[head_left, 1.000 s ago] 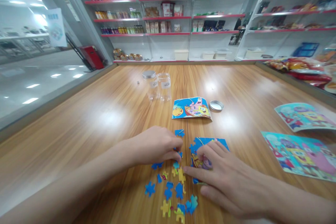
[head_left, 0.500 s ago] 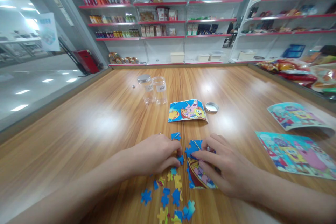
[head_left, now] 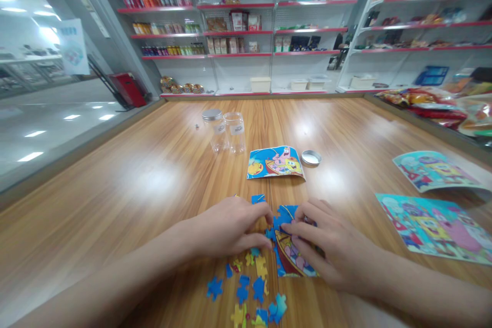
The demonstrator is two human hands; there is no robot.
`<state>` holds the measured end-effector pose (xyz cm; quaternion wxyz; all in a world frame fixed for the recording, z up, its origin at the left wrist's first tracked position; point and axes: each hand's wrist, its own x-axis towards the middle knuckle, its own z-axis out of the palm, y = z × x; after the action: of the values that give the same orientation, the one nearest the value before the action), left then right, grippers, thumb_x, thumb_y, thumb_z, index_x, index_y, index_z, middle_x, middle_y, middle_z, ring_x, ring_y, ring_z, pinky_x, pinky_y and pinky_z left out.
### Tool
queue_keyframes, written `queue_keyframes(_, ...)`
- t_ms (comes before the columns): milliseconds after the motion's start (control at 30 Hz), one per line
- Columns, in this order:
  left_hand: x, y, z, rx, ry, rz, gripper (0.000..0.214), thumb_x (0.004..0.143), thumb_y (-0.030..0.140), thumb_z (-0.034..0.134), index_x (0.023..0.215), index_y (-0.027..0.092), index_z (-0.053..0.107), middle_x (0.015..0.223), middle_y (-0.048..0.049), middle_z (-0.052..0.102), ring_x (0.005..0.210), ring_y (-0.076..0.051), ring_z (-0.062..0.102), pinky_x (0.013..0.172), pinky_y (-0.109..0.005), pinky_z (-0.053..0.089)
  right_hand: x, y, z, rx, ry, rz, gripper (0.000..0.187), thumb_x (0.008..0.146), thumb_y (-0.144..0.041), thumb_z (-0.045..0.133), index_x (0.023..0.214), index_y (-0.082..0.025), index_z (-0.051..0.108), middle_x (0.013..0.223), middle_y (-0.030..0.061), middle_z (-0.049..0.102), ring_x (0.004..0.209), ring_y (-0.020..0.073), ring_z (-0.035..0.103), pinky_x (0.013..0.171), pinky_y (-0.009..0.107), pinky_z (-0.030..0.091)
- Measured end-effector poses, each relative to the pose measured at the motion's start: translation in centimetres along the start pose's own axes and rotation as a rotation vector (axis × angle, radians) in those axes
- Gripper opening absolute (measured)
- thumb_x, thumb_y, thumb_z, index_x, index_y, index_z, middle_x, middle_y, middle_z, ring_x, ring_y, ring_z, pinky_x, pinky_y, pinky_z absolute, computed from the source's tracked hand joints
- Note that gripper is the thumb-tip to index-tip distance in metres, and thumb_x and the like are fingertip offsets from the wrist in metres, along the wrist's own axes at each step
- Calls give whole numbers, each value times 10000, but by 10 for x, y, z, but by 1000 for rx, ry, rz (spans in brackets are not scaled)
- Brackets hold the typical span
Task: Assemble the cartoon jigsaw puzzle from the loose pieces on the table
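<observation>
A partly joined cartoon jigsaw (head_left: 292, 259) lies on the wooden table (head_left: 154, 179) in front of me. My right hand (head_left: 330, 246) rests on top of it, fingers curled and pressing its upper left edge. My left hand (head_left: 230, 225) pinches a small blue piece against that same edge, fingertips almost touching the right hand's. Several loose blue and yellow pieces (head_left: 249, 287) lie scattered below my left hand. One blue piece (head_left: 258, 198) lies just beyond the fingers.
A small reference picture (head_left: 274, 162) lies further back, with a metal lid (head_left: 310, 157) beside it. Two clear jars (head_left: 225, 130) stand behind, one capped. Two larger cartoon prints (head_left: 434, 220) lie at the right. Snack packets (head_left: 430, 102) line the right edge. Store shelves (head_left: 238, 25) stand at the back.
My left hand has moved right, bringing its piece against the joined part. My right hand slid back over the joined part, uncovering its lower half.
</observation>
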<state>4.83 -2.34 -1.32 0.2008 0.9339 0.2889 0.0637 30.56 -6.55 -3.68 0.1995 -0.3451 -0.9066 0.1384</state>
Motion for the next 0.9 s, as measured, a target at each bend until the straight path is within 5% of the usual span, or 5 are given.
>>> queue_keyframes(200, 0, -11, 8, -86, 44, 278, 234, 993, 220, 531, 1143, 201, 709, 909, -65, 768, 767, -162, 701, 663, -265, 516, -1, 1, 1, -3, 6, 2, 257, 969, -193, 494, 1162, -204, 663, 975, 89, 559, 905, 234, 486, 782, 401, 423)
queue_keyframes(900, 1, -17, 6, -37, 42, 326, 280, 977, 185, 531, 1183, 215, 719, 764, -58, 735, 641, -144, 660, 574, -245, 484, 0, 0, 0, -28, 17, -14, 249, 957, -200, 516, 1138, -206, 686, 955, 86, 574, 886, 227, 508, 772, 388, 430)
